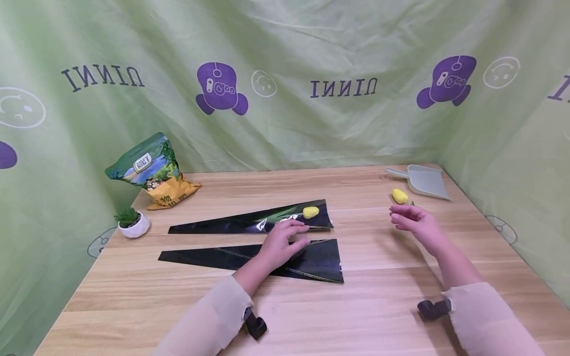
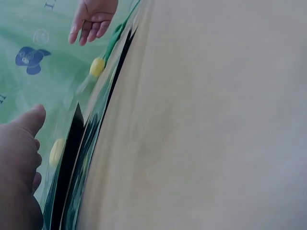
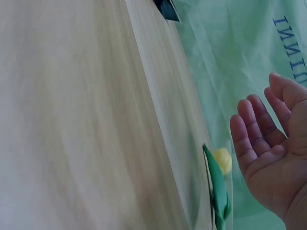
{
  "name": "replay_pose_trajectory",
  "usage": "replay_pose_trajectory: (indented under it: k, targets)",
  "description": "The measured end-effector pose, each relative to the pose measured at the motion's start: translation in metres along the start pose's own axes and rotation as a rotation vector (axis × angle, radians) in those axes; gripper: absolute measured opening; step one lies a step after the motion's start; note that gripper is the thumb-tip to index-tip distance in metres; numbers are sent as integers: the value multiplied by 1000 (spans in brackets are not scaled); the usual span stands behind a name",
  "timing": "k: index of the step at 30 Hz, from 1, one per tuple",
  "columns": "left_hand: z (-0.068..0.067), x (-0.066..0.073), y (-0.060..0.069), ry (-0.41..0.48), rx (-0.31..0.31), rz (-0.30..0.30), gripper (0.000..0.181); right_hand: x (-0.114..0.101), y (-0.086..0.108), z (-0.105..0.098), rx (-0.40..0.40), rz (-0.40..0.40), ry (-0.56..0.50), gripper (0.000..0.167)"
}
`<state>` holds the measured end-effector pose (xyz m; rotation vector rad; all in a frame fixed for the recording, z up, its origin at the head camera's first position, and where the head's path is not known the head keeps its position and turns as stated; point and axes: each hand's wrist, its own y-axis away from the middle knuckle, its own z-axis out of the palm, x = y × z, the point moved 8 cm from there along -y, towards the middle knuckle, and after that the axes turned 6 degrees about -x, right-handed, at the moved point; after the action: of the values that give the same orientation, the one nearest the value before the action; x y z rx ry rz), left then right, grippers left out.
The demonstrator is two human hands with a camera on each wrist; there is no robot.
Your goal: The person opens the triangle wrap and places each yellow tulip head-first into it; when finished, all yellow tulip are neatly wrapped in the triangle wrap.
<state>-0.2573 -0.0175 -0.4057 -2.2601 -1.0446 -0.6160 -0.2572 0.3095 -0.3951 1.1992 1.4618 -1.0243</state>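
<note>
Two long black wrapping sleeves lie on the wooden table. The farther sleeve [image 1: 231,221] holds a yellow tulip [image 1: 310,212] with green leaves. My left hand [image 1: 280,246] is over the nearer sleeve [image 1: 213,257], fingers relaxed and gripping nothing; whether it touches the sleeve cannot be told. My right hand [image 1: 418,227] hovers at the right with loosely bent fingers, holding nothing. Just beyond it lies another yellow tulip [image 1: 399,196], its stem largely hidden by the hand in the head view. The right wrist view shows that tulip's green leaf [image 3: 219,191] beside the palm [image 3: 276,167].
A grey dustpan [image 1: 427,182] lies at the back right. At the back left stands a green and orange bag [image 1: 156,170], with a small potted plant [image 1: 134,225] in front of it. A green printed curtain [image 1: 285,123] surrounds the table's back and sides.
</note>
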Motion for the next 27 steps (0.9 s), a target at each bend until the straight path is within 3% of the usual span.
replay_pose_trajectory:
  k: [9,14,18,24,27]
  targets:
    - [10,8,22,-18,-92,12,35,7,33,-40,81,-17,52,28]
    - [13,6,33,-40,-107,-11,32,15,50,-65,136,78,201,23]
    - [12,6,38,-59,-92,-20,30,22,55,-80,133,161,304,20]
    - [14,5,41,-96,-102,-33,29,27,50,-91,71,232,518,59]
    - [15,5,42,-106,-114,-41,28,30,45,-93,34,278,625,63]
